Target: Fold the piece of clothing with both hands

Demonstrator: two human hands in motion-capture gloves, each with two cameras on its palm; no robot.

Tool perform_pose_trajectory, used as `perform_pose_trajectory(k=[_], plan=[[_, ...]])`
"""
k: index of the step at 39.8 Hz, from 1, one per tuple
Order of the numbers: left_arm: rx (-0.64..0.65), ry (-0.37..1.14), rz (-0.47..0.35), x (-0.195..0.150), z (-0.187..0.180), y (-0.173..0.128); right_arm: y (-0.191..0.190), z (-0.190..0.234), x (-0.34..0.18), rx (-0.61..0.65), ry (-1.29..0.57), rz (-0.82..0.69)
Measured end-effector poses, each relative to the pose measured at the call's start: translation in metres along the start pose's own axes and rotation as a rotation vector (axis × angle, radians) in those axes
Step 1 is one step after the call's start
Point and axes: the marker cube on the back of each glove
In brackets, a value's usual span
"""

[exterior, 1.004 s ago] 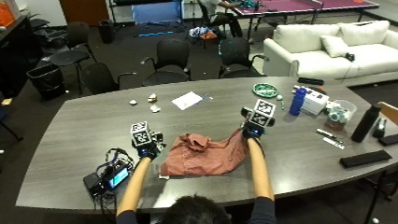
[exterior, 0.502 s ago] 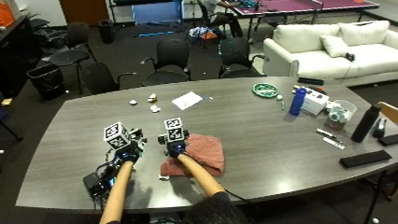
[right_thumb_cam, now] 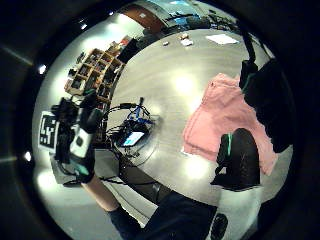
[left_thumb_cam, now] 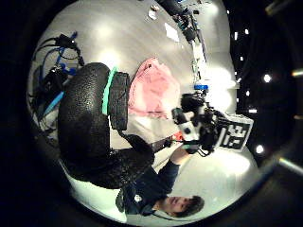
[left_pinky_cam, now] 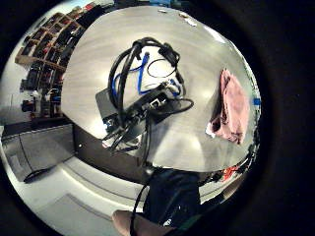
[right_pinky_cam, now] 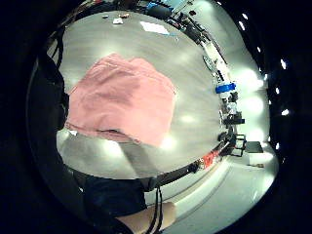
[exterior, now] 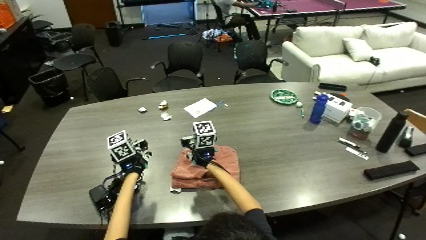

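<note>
Outside view is showing the pink garment (exterior: 205, 167) now lying as a compact folded bundle on the grey tabletop (exterior: 279, 135), where a second ago it was still spread wide between my two raised hands and half a second ago my right hand was just pressing it down. I am reading that as one fold carried across from right to left, so the piece is roughly halved and further folds or a tidy-up are probably remaining. My right hand (exterior: 201, 153) is now hovering over the far edge of the bundle, forearm reaching straight up the middle; its palm views are looking down on the cloth with nothing pinched, fingers relaxed. My left hand (exterior: 130, 161) is pulling away to the left, clear of the cloth and sitting above the tangle of black cables (exterior: 105, 192) near the tabletop's near edge; its fingers are loosely curled around nothing, as far as I am able to judge.
</note>
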Motion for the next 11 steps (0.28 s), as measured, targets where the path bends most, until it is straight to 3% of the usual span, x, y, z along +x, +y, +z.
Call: perform_pose_trajectory(k=[11], plan=[[-0.051, -0.095, 0.002, 0.011, 0.005, 0.002, 0.02, -0.004, 0.053, -0.014, -0.026, 0.028]])
